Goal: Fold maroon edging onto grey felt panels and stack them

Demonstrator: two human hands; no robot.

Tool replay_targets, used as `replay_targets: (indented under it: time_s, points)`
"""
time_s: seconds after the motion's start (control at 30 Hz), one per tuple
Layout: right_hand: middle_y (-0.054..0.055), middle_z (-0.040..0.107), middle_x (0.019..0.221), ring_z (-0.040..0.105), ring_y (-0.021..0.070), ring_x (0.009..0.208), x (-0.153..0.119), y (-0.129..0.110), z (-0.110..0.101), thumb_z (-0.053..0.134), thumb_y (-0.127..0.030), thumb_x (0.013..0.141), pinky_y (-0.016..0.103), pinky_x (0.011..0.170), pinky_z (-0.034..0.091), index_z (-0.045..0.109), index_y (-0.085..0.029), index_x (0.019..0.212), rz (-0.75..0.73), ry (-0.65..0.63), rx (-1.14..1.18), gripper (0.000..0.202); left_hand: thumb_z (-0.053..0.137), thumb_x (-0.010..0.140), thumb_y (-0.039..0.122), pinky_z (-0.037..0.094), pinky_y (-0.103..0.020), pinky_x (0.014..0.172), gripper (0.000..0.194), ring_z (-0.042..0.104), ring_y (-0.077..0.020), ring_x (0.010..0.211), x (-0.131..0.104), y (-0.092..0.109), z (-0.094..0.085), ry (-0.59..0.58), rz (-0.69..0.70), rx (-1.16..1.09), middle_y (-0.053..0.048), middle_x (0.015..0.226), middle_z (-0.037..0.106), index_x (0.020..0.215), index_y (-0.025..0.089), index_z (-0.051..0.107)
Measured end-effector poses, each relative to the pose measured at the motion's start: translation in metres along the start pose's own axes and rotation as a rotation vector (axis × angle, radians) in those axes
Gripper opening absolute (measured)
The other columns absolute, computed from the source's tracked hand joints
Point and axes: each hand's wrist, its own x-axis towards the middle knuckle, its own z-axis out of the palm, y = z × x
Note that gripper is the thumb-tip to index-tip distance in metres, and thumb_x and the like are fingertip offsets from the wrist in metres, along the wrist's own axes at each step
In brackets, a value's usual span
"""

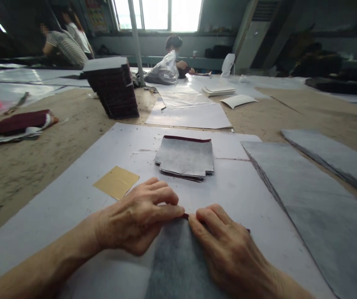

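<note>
A grey sheet (178,261) with a narrow dark red edge at its far end lies between my hands on a white board (103,158). My left hand (141,214) is closed, thumb and fingers pinched on that edge from the left. Close beside it, my right hand (228,245) has its fingers pressed together on the same edge, covering part of the sheet. Just beyond my hands sits a small stack of notched grey pieces (186,157), its top one with a dark red strip along the far side. A tan square (116,182) lies near my left hand.
Long grey sheets (315,195) are stacked at the right. A tall dark stack (112,89) stands at the back left, near a maroon roll (22,122). White sheets (190,110) lie ahead. A person (173,58) sits across the table; others are further back.
</note>
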Motion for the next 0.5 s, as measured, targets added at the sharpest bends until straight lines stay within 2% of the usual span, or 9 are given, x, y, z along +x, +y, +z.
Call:
replay_targets:
  time_s: [0.1,0.23,0.37,0.5]
  points:
    - [0.011,0.053,0.082,0.046,0.0197,0.077,0.001,0.004,0.000,0.038,-0.003,0.077,0.032,0.061,0.051,0.058,-0.005,0.103,0.016,-0.011,0.038,0.033,0.043,0.074,0.009,0.042,-0.037,0.071,0.033,0.051,-0.0188,0.078,-0.014,0.019,0.001,-0.003,-0.075,-0.022,-0.008,0.091,0.059,0.105,0.014,0.054]
    - [0.011,0.052,0.086,0.047,0.0197,0.079,0.003,0.007,-0.002,0.038,-0.003,0.077,0.032,0.060,0.052,0.052,-0.007,0.116,0.007,-0.088,0.018,0.042,0.046,0.077,0.013,0.045,-0.036,0.075,0.029,0.053,-0.0206,0.083,-0.024,0.036,0.014,0.022,-0.127,-0.006,-0.012,0.094,0.059,0.104,0.012,0.053]
    - [0.010,0.050,0.087,0.048,0.0181,0.078,0.006,0.008,-0.002,0.036,-0.005,0.077,0.032,0.061,0.052,0.046,-0.014,0.124,0.037,-0.226,-0.023,0.050,0.046,0.074,0.011,0.047,-0.037,0.076,0.031,0.053,-0.0218,0.086,-0.025,0.037,0.020,0.051,-0.129,0.011,-0.012,0.094,0.059,0.104,0.010,0.053]
    - [0.008,0.048,0.086,0.049,0.0161,0.074,0.009,0.008,-0.002,0.033,-0.006,0.077,0.030,0.060,0.051,0.042,-0.020,0.128,0.067,-0.303,-0.020,0.054,0.046,0.072,0.010,0.048,-0.037,0.075,0.031,0.054,-0.0220,0.085,-0.025,0.034,0.020,0.064,-0.102,0.032,-0.012,0.091,0.059,0.102,0.008,0.054]
